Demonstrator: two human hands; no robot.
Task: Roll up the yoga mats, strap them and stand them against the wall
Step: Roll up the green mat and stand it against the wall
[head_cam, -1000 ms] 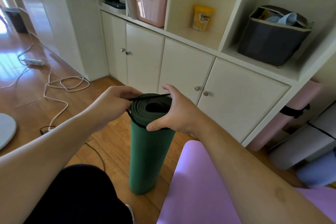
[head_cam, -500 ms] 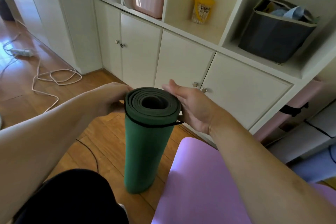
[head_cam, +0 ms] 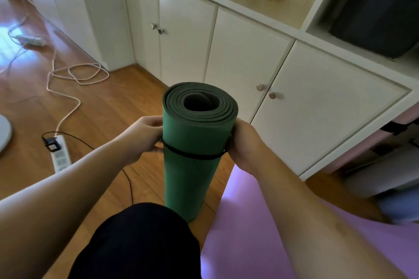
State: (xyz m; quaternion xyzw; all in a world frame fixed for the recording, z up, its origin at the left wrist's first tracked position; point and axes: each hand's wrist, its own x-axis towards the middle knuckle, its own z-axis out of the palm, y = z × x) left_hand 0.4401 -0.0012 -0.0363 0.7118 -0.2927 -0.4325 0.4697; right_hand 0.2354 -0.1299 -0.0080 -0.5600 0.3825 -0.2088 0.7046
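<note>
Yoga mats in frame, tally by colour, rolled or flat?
Green foam mat, rolled, upright: 1
Purple mat, flat on the floor: 1
Pink mat, rolled, leaning at the cabinet's right end: 1
Total: 3. Grey and blue shapes at the right edge are too blurred to count.

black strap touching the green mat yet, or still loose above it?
Touching. The head view shows the black strap wrapped against the green mat, with no gap along the visible front.
</note>
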